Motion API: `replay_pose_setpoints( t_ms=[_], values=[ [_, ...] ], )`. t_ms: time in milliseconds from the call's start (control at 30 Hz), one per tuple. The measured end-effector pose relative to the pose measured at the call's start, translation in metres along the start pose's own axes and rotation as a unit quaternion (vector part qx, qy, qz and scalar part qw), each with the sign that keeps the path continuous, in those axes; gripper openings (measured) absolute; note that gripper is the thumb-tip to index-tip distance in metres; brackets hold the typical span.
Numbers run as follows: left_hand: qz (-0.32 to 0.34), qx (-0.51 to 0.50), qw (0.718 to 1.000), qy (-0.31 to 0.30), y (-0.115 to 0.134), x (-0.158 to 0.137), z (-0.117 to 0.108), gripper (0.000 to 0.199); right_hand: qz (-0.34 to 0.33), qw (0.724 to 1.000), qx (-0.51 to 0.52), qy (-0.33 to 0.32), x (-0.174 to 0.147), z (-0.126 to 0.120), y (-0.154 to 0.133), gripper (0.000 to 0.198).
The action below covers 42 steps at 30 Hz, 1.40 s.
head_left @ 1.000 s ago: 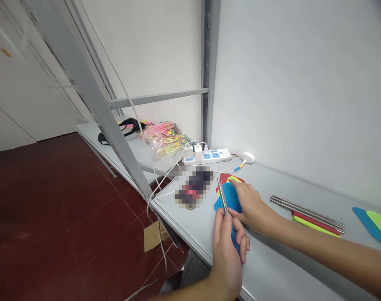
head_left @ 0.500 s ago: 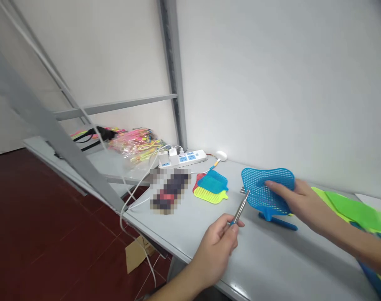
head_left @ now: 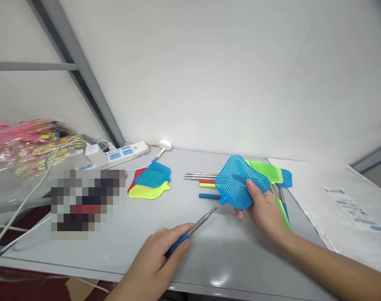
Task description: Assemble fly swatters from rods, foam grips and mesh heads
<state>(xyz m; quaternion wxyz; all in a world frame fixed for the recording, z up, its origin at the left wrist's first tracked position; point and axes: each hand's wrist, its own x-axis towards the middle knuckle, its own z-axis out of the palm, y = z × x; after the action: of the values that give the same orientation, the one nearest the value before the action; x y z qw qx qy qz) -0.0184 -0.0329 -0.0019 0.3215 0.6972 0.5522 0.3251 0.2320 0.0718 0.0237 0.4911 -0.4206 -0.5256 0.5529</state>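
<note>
My left hand [head_left: 160,259] is closed around the blue grip of a telescopic metal rod [head_left: 203,219], whose tip points up and to the right. In my right hand [head_left: 268,213] is a blue perforated fly swatter head [head_left: 237,182], pinched between thumb and fingers. Its short socket points down-left, a small gap away from the rod's tip. Behind it on the table lie several bare metal rods [head_left: 199,175], and a red, a yellow and a blue grip [head_left: 209,195], partly covered by the swatter head.
Loose blue, yellow and red swatter heads [head_left: 149,192] overlap left of centre. Swatters with green and blue heads [head_left: 267,171] lie behind my right hand. A power strip [head_left: 127,152] with cables, a pixelated patch and a white plastic bag [head_left: 350,209] flank them.
The view has swung to the right, bringing the rods, grips and white bag into sight. The swatter head has turned, its socket now facing the rod tip more directly. Both hands keep their holds.
</note>
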Motion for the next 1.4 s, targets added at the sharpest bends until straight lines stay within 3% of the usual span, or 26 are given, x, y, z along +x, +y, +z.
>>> replay_pose_setpoints(
  t_ms=[200, 500, 667, 1000, 1400],
  values=[
    [0.021, 0.057, 0.998, -0.008, -0.003, 0.001, 0.001, 0.038, -0.006, 0.999, 0.040, -0.024, -0.004, 0.001, 0.004, 0.041],
    [-0.017, 0.083, 0.996, -0.030, -0.004, -0.003, 0.002, 0.038, -0.031, 0.996, 0.066, -0.047, -0.010, 0.005, 0.005, 0.032],
    [-0.045, 0.082, 0.995, -0.023, -0.002, -0.004, 0.001, 0.036, 0.019, 0.997, 0.065, -0.039, -0.009, 0.005, 0.006, 0.035],
    [0.008, 0.059, 0.998, -0.026, 0.001, -0.004, 0.000, 0.034, 0.031, 0.998, 0.025, -0.042, -0.012, 0.006, -0.005, 0.041],
    [0.072, 0.061, 0.995, 0.014, -0.004, -0.005, 0.003, 0.033, 0.047, 0.989, -0.022, -0.135, -0.016, 0.002, -0.004, 0.044]
  ],
)
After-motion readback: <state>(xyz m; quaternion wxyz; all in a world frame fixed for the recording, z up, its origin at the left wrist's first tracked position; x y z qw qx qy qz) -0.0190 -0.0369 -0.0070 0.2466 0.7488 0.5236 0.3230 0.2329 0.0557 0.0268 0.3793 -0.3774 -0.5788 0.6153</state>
